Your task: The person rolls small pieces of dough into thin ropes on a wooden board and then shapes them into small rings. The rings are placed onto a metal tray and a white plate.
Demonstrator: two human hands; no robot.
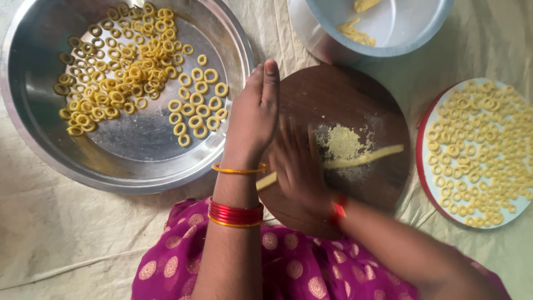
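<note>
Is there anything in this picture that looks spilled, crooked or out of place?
Nothing serious. Pale yellow crumbly flour lies scattered on the round dark wooden board, beside the thin yellow dough rope under the right hand. In the large round steel tray, the dough rings are heaped unevenly at the far side.

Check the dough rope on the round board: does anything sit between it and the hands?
Nothing visible does. The right hand lies directly on the dough rope; the left hand rests beside it on the wooden board.
</note>
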